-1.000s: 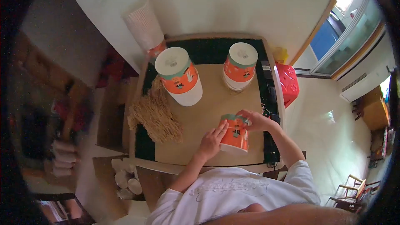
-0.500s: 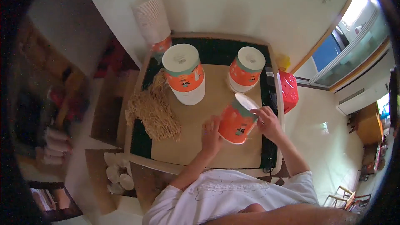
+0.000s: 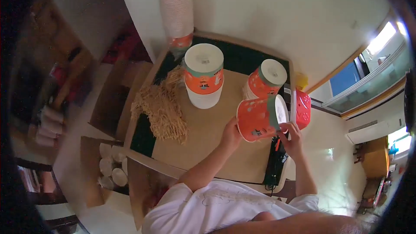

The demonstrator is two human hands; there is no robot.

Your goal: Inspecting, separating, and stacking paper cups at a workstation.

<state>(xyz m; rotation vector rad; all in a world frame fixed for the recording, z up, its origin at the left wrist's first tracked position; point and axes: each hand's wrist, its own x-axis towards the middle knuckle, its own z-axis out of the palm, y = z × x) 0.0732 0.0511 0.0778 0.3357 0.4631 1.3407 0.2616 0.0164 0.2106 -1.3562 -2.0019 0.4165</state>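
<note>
1. And the orange cup (image 3: 258,118) has been tipped over: seen near upright a second ago, it is now held sideways above the bench (image 3: 212,143), white end turned rightward.
2. Its left rim is gripped by the left hand (image 3: 232,134), the fingertips hidden.
3. The green-banded end is pinched by the right hand (image 3: 294,141), fingers nearly closed at the rim.
4. By that turn, both ends are apparently supported; the smaller cup stack (image 3: 265,80) behind is partly covered, untouched.

Orange paper tub (image 3: 256,119), tipped sideways
</note>
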